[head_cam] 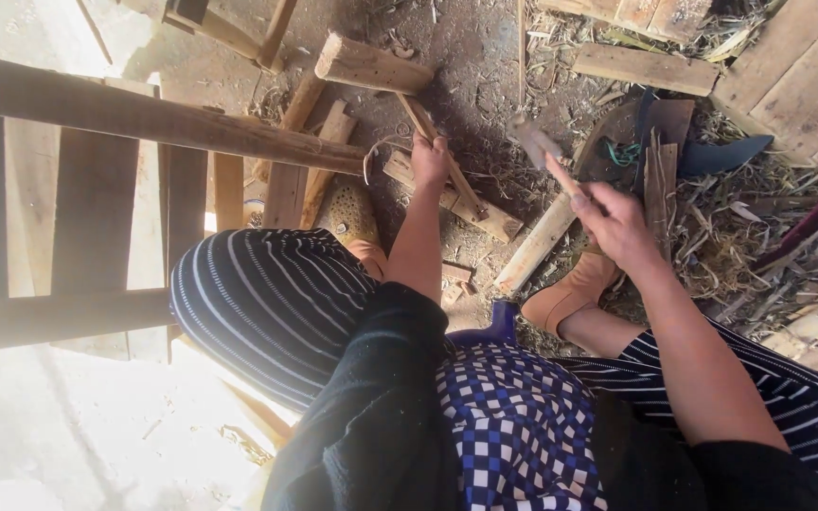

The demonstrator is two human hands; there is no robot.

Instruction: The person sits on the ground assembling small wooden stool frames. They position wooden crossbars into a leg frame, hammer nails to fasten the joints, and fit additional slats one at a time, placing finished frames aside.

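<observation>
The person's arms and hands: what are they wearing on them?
Both hands, the left hand and the right hand, are bare, with no gloves. The forearms are bare too. Dark black sleeves of a fuzzy fabric are pushed up towards the elbows.

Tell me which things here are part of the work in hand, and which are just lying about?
In use:
left hand steadying a thin wooden strip
right hand raising a hammer

Lying about:
wooden block
long pole
planks
dark curved blade
</observation>
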